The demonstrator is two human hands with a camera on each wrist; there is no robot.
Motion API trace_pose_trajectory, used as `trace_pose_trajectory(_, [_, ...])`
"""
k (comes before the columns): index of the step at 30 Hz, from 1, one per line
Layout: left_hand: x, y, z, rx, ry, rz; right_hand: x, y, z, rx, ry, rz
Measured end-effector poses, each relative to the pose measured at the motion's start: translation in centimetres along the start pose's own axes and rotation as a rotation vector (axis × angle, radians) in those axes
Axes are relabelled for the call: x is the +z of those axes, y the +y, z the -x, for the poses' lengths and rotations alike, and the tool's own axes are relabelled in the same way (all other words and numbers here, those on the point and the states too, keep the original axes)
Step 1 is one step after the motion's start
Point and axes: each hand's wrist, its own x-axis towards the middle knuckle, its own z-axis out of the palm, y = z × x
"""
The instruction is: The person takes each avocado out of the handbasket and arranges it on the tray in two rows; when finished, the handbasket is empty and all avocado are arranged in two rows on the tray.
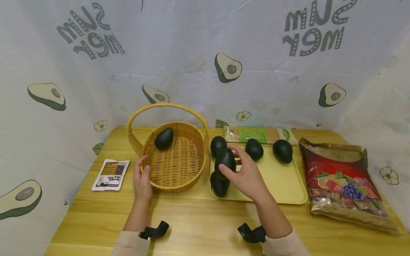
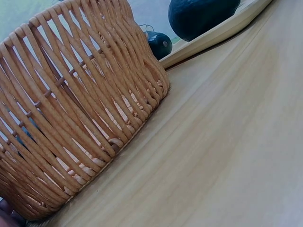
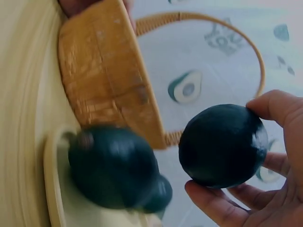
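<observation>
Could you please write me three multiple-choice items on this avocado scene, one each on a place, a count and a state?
1. Where does the fruit snack bag lie?
A. right of the tray
B. inside the basket
C. left of the basket

2. How many avocados lie in the basket?
A. three
B. one
C. none

3. What is the right hand doing?
A. resting flat on the table
B. holding the basket handle
C. holding an avocado

Key: 1 A, the bag lies beyond the tray's right edge. 2 B, a single avocado lies inside. 3 C, its fingers curl round the fruit in the right wrist view.
</observation>
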Motion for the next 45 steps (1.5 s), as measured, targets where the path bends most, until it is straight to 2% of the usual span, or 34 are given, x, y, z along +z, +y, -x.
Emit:
trace_pose_trajectory(9, [0.1, 0.0, 0.0, -0.001, 0.002, 0.013, -3.2, 2.6, 0.4, 0.039, -0.035, 0.084])
trace_pose_trajectory(16, [0.1, 0.0, 0.0, -0.016, 0.018, 0.002, -5.1, 4.4, 0.5, 0.090, -0.079, 0.093])
trace_pose_trajectory(23, [0.1, 0.0, 0.1, -0.014, 0.018, -0.011, -6.7, 5.9, 1.0, 0.142, -0.201, 0.098])
trace_pose_trajectory(27, [0.0, 0.0, 0.2, -0.020, 0.012, -0.007, -7.3, 6.8, 1.0, 0.152, -0.272, 0.103])
trace_pose_trajectory(35, [-0.2, 0.0, 0.0, -0.024, 0.015, -0.015, -7.8, 7.5, 1.2, 0.179, -0.355, 0.085])
trace_pose_trajectory(45, [-0.2, -0.1, 0.2, -0.020, 0.005, -0.018, -8.2, 8.1, 1.5, 0.207, -0.414, 0.071])
